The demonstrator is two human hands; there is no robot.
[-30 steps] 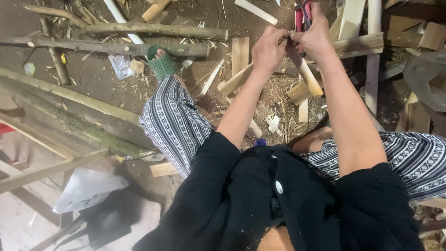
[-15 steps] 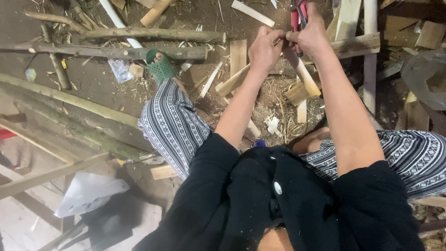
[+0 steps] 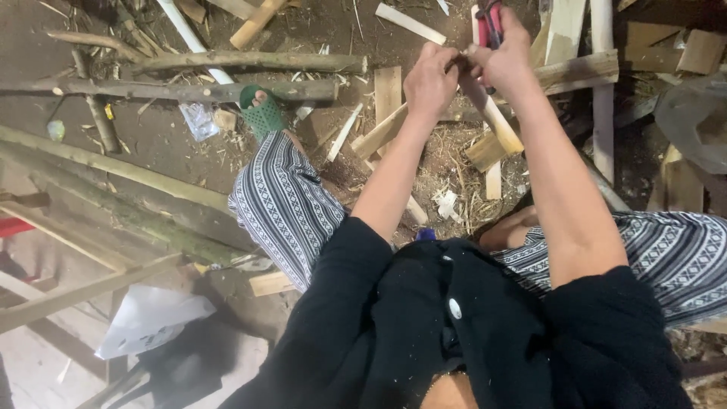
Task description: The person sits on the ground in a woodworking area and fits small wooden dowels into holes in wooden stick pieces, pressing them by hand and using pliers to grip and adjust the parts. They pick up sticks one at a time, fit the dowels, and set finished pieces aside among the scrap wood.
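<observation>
Head view: both arms reach out over the knees, hands meeting above the littered dirt floor (image 3: pixel 151 144). Right hand (image 3: pixel 506 62) has its grip closed round a red-handled tool (image 3: pixel 489 24), handles poking up past the fingers. Left hand (image 3: pixel 430 79) pinches something thin just beside it, too small to tell, likely steadying it. Wood offcuts (image 3: pixel 388 95) lie below, green sandal (image 3: pixel 262 113) braced out left.

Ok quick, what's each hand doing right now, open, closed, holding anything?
Left hand: closed, pinching something too small to tell, against the right hand.
Right hand: closed around a red-handled tool, probably pliers.
</observation>
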